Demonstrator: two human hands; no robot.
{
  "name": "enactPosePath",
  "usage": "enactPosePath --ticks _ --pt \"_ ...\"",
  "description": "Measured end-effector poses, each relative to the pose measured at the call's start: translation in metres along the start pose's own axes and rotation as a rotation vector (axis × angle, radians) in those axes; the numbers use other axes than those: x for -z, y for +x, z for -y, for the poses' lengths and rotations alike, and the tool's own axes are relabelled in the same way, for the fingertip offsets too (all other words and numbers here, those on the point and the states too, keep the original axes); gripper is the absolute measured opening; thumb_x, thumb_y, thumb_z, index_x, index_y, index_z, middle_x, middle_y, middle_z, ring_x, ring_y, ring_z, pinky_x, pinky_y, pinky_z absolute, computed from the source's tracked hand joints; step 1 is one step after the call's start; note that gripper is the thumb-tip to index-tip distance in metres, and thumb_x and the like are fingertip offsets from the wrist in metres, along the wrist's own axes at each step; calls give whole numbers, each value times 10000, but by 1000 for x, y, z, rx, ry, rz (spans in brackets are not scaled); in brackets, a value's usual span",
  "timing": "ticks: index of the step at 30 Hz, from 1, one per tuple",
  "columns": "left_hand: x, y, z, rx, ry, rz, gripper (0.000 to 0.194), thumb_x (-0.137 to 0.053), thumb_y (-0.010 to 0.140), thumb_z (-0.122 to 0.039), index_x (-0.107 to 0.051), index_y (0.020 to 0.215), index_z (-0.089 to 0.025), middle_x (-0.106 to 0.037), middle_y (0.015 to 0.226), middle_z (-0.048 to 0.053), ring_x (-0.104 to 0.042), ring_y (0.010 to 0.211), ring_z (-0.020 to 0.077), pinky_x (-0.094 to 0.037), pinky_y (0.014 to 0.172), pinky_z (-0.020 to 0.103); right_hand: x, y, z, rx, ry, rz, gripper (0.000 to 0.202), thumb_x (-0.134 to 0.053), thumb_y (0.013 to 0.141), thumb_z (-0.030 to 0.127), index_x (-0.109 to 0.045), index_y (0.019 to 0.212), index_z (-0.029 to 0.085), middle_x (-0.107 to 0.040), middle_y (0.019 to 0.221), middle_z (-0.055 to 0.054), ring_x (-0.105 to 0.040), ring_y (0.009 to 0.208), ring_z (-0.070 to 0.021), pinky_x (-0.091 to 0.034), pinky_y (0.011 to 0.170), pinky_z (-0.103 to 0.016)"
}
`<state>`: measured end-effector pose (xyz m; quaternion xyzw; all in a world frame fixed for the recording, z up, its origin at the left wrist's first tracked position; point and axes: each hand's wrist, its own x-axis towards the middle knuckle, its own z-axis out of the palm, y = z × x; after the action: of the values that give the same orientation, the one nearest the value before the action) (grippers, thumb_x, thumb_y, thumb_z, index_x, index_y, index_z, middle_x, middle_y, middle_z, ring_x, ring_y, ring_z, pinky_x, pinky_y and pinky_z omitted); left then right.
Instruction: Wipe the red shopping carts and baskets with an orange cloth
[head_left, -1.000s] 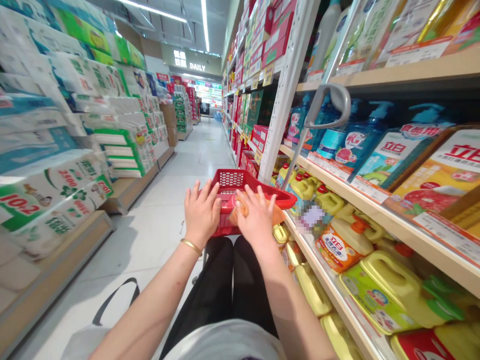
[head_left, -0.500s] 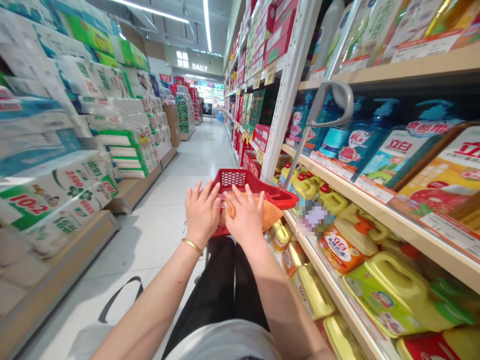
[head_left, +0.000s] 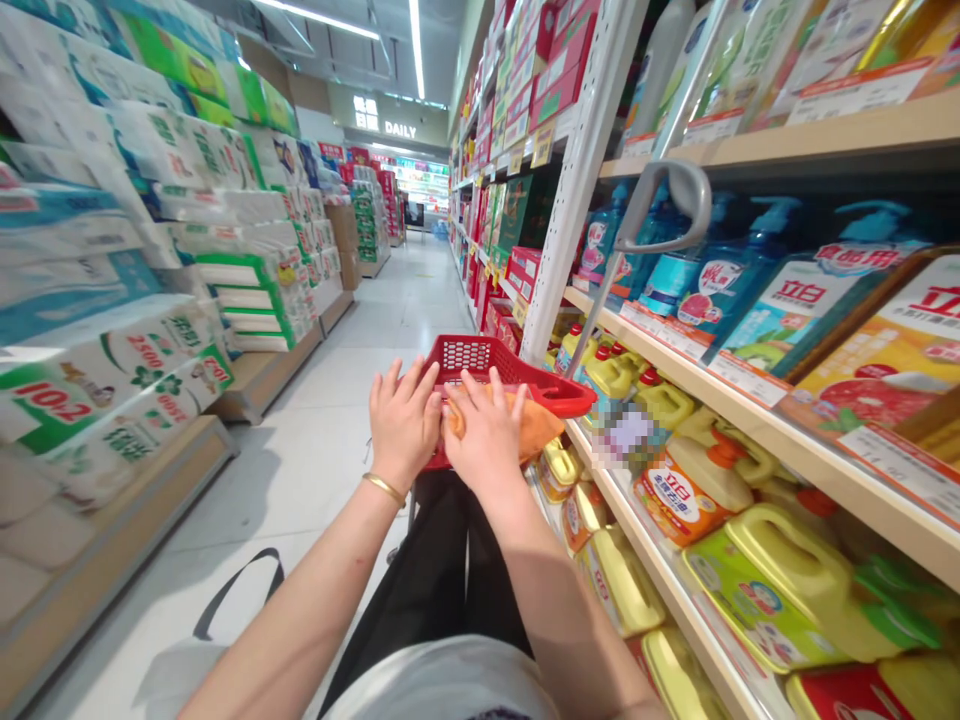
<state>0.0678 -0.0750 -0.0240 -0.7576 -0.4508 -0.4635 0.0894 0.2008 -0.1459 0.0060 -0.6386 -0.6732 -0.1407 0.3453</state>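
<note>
Above the near end of a red shopping basket (head_left: 469, 352), both my hands are held palm down, side by side. My left hand (head_left: 405, 415) is open, its fingers stretched out and a gold bangle at the wrist; I see nothing in it. My right hand (head_left: 484, 425), fingers spread, lies over an orange cloth-like item (head_left: 538, 425) in the basket. Part of that item shows between the thumb and forefinger, while the palm hides the rest. The basket's grey pull handle (head_left: 664, 215) rises on the right, in front of the shelf.
Bottles of yellow detergent (head_left: 694, 490) and blue pump bottles (head_left: 709, 290) fill the shelves close on my right. Stacked tissue packs (head_left: 127, 380) line the left side. A tiled aisle floor (head_left: 405, 290) runs ahead. A grey-white bag (head_left: 180, 675) hangs at lower left.
Almost nothing differs. Both hands keep their spread pose over the basket, and the view has shifted very slightly.
</note>
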Motion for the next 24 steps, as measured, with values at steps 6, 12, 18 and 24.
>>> enactPosePath --ticks 6,12,18,24 --pt "0 0 -3 -8 -6 4 510 -336 1070 -406 -552 1513 -277 -493 1611 41 -328 1550 326 -216 1262 581 17 -6 -59 -213 -31 -51 407 -425 1068 407 -630 1417 371 -494 1608 7 -297 1558 -322 -20 1246 -738" --pt "-1 0 -6 25 -18 -12 506 -344 1067 -409 -566 1502 -278 -515 1595 37 -341 1546 320 -216 1269 563 22 -6 -84 -393 -44 -112 419 -396 1066 406 -659 1388 348 -485 1613 -5 -202 1591 -348 -45 1207 -802" --pt "1 -1 -1 11 2 12 506 -333 1072 -397 -552 1512 -273 -508 1599 52 -328 1553 313 -214 1266 570 1 1 -1 18 23 22 399 -524 1021 369 -652 1398 335 -501 1602 9 -227 1589 -303 26 1284 -665" --pt "2 1 -5 4 -7 19 505 -352 1067 -408 -555 1510 -273 -497 1608 44 -321 1554 322 -190 1275 577 18 -5 -60 -247 -3 -37 393 -452 1056 402 -642 1400 381 -490 1610 16 -300 1559 -318 2 1238 -752"
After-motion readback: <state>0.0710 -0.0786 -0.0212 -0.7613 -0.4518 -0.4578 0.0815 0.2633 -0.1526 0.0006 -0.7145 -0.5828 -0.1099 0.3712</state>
